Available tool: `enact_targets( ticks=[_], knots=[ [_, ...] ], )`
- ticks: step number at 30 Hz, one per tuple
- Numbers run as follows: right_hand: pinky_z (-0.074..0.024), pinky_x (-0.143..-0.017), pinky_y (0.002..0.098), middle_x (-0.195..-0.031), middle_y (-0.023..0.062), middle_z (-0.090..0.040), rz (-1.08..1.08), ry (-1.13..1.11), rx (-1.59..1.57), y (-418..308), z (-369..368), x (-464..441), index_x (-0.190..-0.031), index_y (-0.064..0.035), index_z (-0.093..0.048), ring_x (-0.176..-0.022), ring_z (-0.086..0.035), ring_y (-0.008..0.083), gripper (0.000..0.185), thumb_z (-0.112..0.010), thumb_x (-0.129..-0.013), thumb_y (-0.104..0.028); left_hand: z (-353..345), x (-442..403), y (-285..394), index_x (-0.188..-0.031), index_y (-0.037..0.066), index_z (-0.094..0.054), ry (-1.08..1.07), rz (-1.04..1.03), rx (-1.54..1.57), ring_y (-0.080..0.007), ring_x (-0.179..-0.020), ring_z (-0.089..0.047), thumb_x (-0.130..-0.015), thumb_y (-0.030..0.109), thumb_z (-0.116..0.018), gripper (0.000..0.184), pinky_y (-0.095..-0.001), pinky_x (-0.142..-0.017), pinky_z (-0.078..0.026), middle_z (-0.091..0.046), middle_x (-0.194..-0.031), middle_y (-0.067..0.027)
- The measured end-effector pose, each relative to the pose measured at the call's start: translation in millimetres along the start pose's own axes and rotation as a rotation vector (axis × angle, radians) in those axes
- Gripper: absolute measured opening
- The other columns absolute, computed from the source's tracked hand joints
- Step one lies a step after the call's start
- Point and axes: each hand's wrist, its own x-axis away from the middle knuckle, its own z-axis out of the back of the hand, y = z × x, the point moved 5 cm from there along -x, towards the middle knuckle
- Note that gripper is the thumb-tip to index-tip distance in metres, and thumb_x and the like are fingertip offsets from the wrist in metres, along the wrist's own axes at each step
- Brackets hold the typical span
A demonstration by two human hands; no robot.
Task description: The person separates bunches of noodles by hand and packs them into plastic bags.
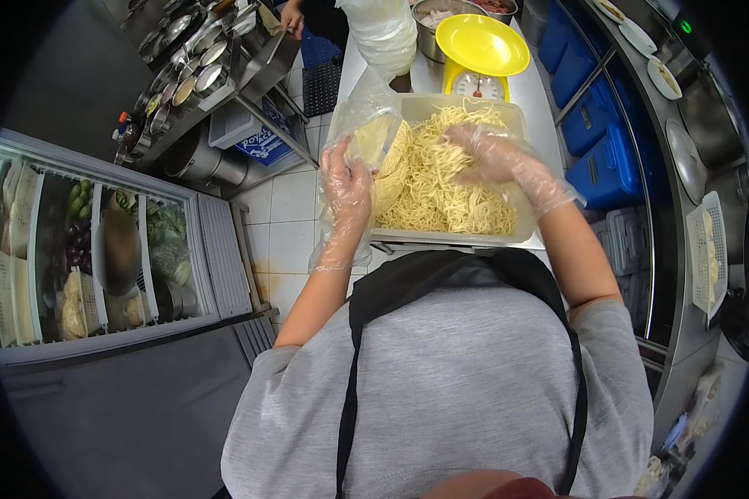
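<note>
A pale plastic tub [518,125] full of yellow noodles [429,200] stands on the worktop in front of me. My left hand [345,187], in a clear plastic glove, is closed on a thin clear plastic bag [364,112] over the tub's left side. Pale yellow shows through the bag, but whether it is inside or behind cannot be made out. My right hand [495,158], gloved too, is in the noodles on the right, with strands gathered in its curled fingers.
Behind the tub stands a yellow weighing scale [481,50], with a stack of clear plastic bags [379,37] to its left and a metal pot [433,25] behind. A glass-topped fridge [212,249] is at left, blue bins [603,170] at right. Another person's hand [292,18] shows at upper left.
</note>
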Motion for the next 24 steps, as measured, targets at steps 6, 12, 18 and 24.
enact_targets(
  ticks=[6,12,18,24],
  knots=[
    [-0.0439,-0.1,0.0394,-0.125,0.0149,-0.055,-0.022,-0.084,0.336,-17,-23,-14,-0.129,-0.0069,-0.049,-0.116,-0.053,0.0275,0.069,-0.079,-0.069,-0.014,6,-3,7,-0.127,-0.001,-0.048,0.054,-0.386,-0.502,-0.0343,-0.115,-0.05,-0.078,-0.006,-0.049,0.049,-0.0372,-0.085,-0.054,-0.044,-0.128,-0.0205],
    [-0.0501,-0.096,0.0373,-0.118,0.0107,-0.06,0.137,0.408,-0.629,-43,95,18,-0.126,-0.0122,-0.053,-0.105,-0.061,0.0243,0.061,-0.079,-0.071,-0.011,24,-39,47,-0.133,0.006,-0.044,0.009,-0.323,-0.603,-0.031,-0.121,-0.05,-0.074,-0.006,-0.051,0.061,-0.0371,-0.089,-0.051,-0.041,-0.138,-0.0152],
    [-0.0526,-0.093,0.0367,-0.121,0.0057,-0.059,0.265,0.536,-0.937,-44,122,39,-0.126,-0.0124,-0.05,-0.11,-0.058,0.0209,0.072,-0.083,-0.063,-0.002,-26,-31,77,-0.136,0.017,-0.045,-0.256,-0.298,-0.509,-0.0247,-0.108,-0.06,-0.076,-0.005,-0.054,0.065,-0.0333,-0.08,-0.054,-0.048,-0.135,-0.0104],
    [-0.0474,-0.098,0.0346,-0.127,0.0048,-0.054,0.196,0.527,-0.958,-44,37,42,-0.125,-0.0089,-0.049,-0.116,-0.053,0.0181,0.067,-0.082,-0.067,-0.001,-76,20,16,-0.139,0.017,-0.04,-0.702,-0.261,-0.487,-0.0305,-0.119,-0.051,-0.082,0.01,-0.058,0.06,-0.0411,-0.097,-0.045,-0.038,-0.145,-0.015]
  ],
)
